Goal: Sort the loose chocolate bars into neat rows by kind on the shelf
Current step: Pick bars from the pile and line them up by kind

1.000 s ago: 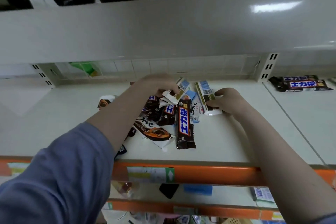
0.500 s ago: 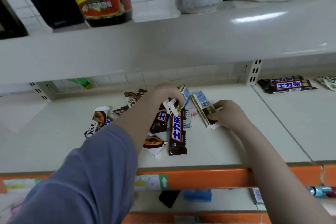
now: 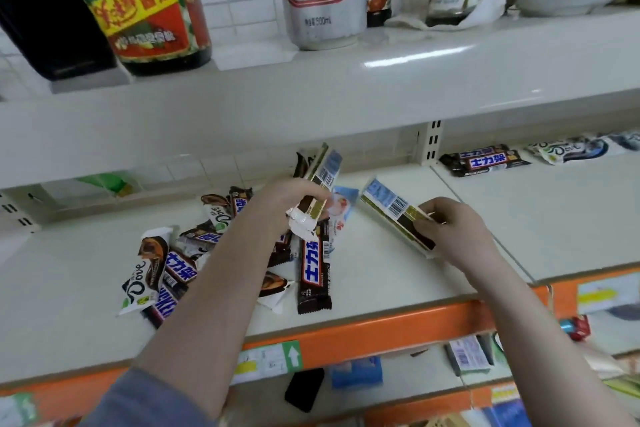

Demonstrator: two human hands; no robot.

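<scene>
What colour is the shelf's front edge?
Orange, on the shelf edge, in the head view.

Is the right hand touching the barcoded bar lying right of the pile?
Touching: the head view shows the right hand pinching the barcoded bar at its near end.

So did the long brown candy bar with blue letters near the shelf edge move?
No. The long brown bar lies at the same spot by the orange shelf edge; only the camera shifted.

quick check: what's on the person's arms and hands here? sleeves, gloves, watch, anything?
Left arm: a grey-blue sleeve pushed up near the elbow, forearm bare below it. Right arm: bare as far as the frame shows; no sleeve visible. Left hand and right hand are both bare: no gloves, and no watch, rings or bands visible.
</scene>
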